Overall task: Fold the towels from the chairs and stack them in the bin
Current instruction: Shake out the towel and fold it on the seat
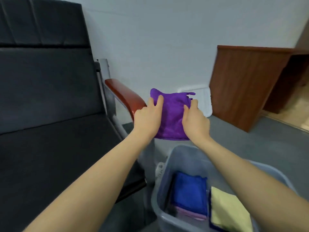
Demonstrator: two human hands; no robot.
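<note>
Nearest, a grey plastic bin (168, 213) with rounded corners is seen on the floor at lower right. Folded towels are already laid inside: a blue towel (189, 193) on top of a pink towel (187, 214), and beside them a pale yellow towel (229, 213) over a dark blue edge. All look soft and fleecy, folded to rough squares. Part of the stacking is judged done.

Beyond the bin, a purple towel (172, 116) is held in the air between both hands, above the floor and just past the bin's far rim. It is folded small, plush, with a loose corner at upper left and a hanging loop at upper right. The left hand (147, 118) grips its left edge, fingers laid over the front; the right hand (194, 121) pinches its right edge. Placing it in the bin is judged the step left for this towel.

To the left, a dark upholstered chair (50, 97) with a glossy red-brown armrest (124, 96) is noted; no towel is seen on its visible seat. Whether other towels remain cannot be told.

Farther back, a white tray (203, 97) leans on the pale wall (167, 39), beside a brown wood-grain desk (242, 84).
</note>
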